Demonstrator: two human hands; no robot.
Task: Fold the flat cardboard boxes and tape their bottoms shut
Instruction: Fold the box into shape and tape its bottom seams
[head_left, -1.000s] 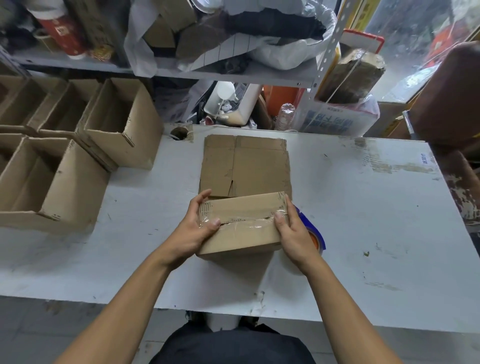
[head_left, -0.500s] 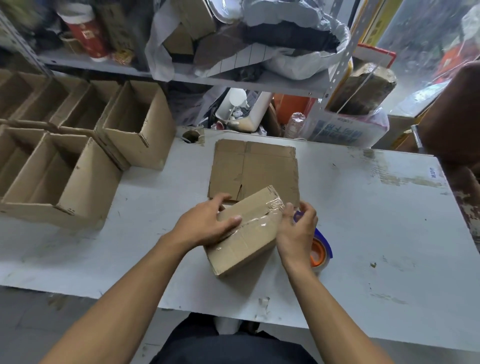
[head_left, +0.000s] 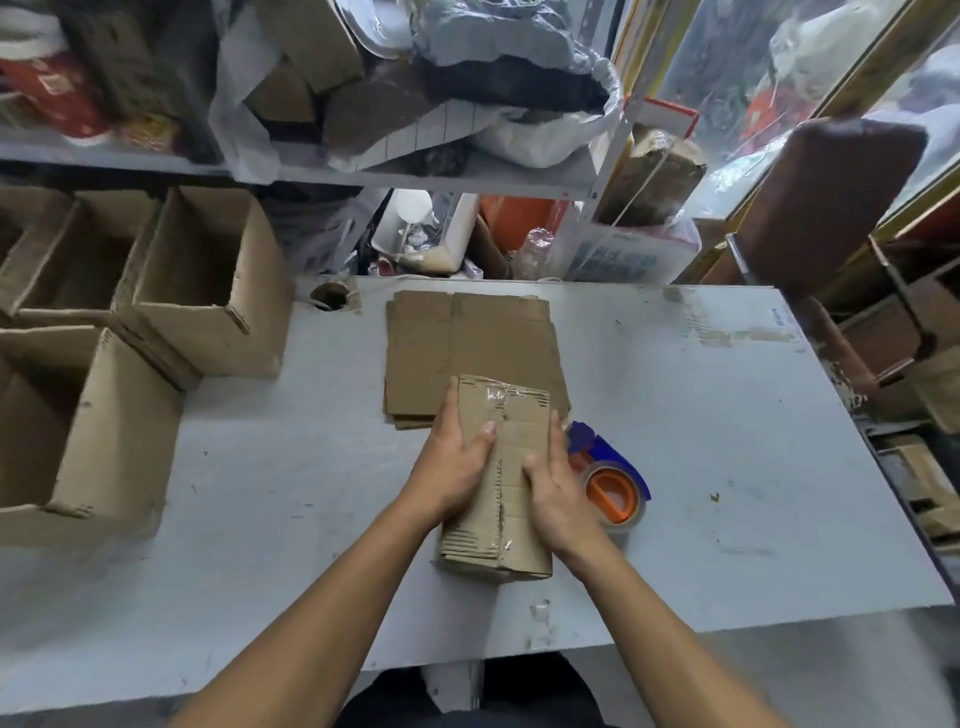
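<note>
Cardboard box (head_left: 506, 467), taped bottom up, stands at the table's (head_left: 727, 467) near-centre, long axis running away from the person, pressed flat-palmed between left hand (head_left: 452, 467) and right hand (head_left: 558, 493), tape dispenser (head_left: 610, 480) just right.

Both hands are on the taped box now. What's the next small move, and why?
Probably run both thumbs along the tape to seat it. The left hand and right hand flank the box, clear tape already runs along its centre seam, and the tape dispenser lies set down beside it.
</note>
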